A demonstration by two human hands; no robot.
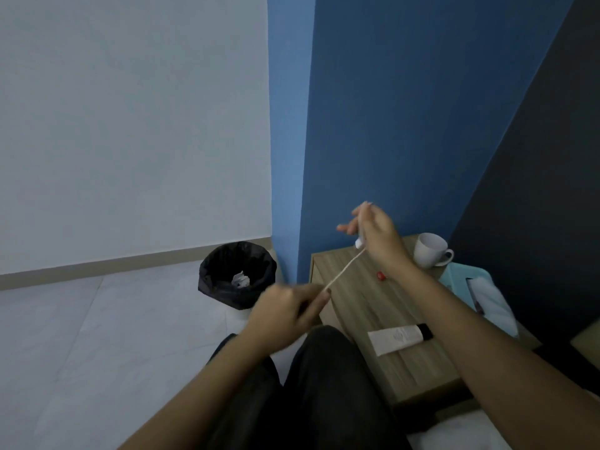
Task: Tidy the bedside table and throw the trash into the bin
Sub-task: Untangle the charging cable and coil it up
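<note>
Between the hands: a thin white cord point(344, 269) runs taut on a slant, from the raised hand down to the lower one.
Right hand: the right hand point(376, 235) is lifted, pinching the cord just above its white plug end, with the spare fingers fanned out.
Left hand: the left hand point(285, 311) is lower and nearer the body, fingers curled round the cord; it is blurred, so I cannot tell the exact grip.
Under the right hand: the wooden bedside table point(357, 306).
On it: a small red thing point(380, 276) just below the right wrist, a white mug point(428, 250) beyond that wrist, and a white tube point(396, 340) with a black cap beside the right forearm.
Beyond the forearm: a teal thing point(477, 274) with white on it, partly hidden.
Beyond the left hand: the bin point(211, 274) on the floor, black-lined, with crumpled white paper point(240, 280) inside.
Step in hand: by my guess, straightening the cord in order to coil it.
Doing it well: keep the tension light, feed the cord through the left fingers in even loops, and do not kink it at the plug. Keep the swinging end away from the mug.
Task so far: some trash is in the bin; the things on the table are not yet sorted.
Writing: the tube carries a faint mark, too small to read. I can make out no brand or label elsewhere.
</note>
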